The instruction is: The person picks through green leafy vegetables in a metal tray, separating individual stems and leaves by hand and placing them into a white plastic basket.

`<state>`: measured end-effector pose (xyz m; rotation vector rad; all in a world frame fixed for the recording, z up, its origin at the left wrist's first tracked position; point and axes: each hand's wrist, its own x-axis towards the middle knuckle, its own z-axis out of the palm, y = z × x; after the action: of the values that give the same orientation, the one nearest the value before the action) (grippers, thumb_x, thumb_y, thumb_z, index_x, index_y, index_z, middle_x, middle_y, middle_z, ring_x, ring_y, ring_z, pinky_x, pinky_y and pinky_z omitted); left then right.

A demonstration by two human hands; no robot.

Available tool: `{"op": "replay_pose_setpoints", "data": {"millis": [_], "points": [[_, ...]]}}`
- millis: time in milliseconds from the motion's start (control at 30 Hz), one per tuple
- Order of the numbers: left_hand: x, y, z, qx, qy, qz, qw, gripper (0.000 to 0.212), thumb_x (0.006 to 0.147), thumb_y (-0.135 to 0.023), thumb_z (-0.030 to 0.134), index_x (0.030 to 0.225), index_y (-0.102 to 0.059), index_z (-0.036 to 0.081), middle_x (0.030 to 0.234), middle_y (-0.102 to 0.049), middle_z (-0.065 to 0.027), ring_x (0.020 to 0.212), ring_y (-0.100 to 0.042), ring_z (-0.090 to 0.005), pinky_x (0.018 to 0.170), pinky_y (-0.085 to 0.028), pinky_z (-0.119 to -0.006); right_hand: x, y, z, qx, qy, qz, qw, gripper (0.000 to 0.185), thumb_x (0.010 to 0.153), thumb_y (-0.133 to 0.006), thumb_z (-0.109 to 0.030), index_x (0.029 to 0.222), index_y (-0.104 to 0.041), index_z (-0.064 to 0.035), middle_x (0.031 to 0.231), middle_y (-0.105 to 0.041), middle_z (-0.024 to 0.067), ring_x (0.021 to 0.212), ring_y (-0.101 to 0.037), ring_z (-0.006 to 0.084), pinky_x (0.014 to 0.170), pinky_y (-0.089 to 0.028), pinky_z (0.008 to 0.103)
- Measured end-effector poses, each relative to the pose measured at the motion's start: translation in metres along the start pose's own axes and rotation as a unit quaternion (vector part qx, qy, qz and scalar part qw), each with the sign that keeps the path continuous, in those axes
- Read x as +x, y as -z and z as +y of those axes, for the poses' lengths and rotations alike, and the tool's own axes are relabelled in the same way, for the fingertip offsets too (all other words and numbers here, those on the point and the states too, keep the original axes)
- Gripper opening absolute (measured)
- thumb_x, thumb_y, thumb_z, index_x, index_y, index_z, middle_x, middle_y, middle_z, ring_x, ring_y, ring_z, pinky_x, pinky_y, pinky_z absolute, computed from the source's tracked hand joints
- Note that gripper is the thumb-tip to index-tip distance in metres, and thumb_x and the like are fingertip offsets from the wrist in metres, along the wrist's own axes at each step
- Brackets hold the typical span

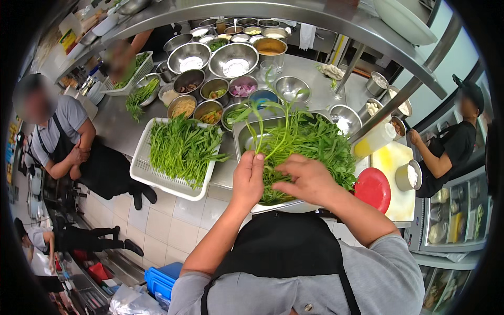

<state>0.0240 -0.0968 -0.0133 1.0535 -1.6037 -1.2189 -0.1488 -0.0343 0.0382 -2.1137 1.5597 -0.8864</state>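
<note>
My left hand (pixel 248 177) grips a few long green stems (pixel 260 136) between thumb and fingers, their leafy tops standing up and away from me. Beside it, my right hand (pixel 305 179) is spread with fingers apart, over the near side of a steel pan (pixel 245 138). Nothing shows between those fingers. Heaped leafy greens (pixel 319 136), which look like water spinach, fill most of the pan; its far left corner shows bare metal. Left of the pan, a white plastic basket (pixel 136 167) holds more cut leafy stems (pixel 183 151).
Beyond the pan stand steel bowls (pixel 234 59) and pots of chopped ingredients. A steel shelf (pixel 275 12) arches overhead. At right are a red plate (pixel 372 191) and a cutting board (pixel 399 197). Co-workers stand at left (pixel 67 141) and right (pixel 449 145).
</note>
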Motion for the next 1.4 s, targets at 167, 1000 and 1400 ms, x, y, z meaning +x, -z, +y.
{"op": "replay_pose_setpoints", "data": {"millis": [167, 1000, 1400], "points": [[-0.001, 0.008, 0.005, 0.09, 0.027, -0.03, 0.995, 0.027, 0.107, -0.047, 0.028, 0.102, -0.055, 0.002, 0.078, -0.057, -0.0195, 0.071, -0.057, -0.0293, 0.069, -0.047, -0.041, 0.013, 0.026, 0.001, -0.142, 0.102, 0.07, 0.982, 0.022, 0.08, -0.075, -0.014, 0.101, -0.07, -0.0084, 0.088, -0.061, 0.0087, 0.079, -0.064, 0.0293, 0.068, -0.052, 0.0417], [-0.012, 0.007, 0.017, 0.063, -0.049, -0.086, 0.993, 0.036, 0.108, -0.046, 0.031, 0.105, -0.066, 0.001, 0.081, -0.062, -0.0091, 0.076, -0.058, -0.0194, 0.073, -0.046, -0.033, 0.017, 0.099, 0.009, 0.144, -0.044, 0.217, 0.964, 0.017, 0.094, -0.066, -0.01, 0.109, -0.063, -0.0026, 0.1, -0.066, 0.0043, 0.088, -0.064, 0.013, 0.073, -0.051, 0.0278], [-0.019, 0.004, 0.03, 0.145, -0.128, -0.147, 0.97, 0.025, 0.103, -0.049, 0.02, 0.091, -0.053, -0.001, 0.084, -0.057, -0.0229, 0.086, -0.057, -0.0456, 0.077, -0.045, -0.051, 0.014, 0.043, -0.007, -0.201, 0.293, -0.019, 0.935, 0.021, 0.073, -0.073, -0.018, 0.09, -0.064, -0.0077, 0.077, -0.052, 0.0042, 0.068, -0.059, 0.0243, 0.058, -0.046, 0.0398]]}}
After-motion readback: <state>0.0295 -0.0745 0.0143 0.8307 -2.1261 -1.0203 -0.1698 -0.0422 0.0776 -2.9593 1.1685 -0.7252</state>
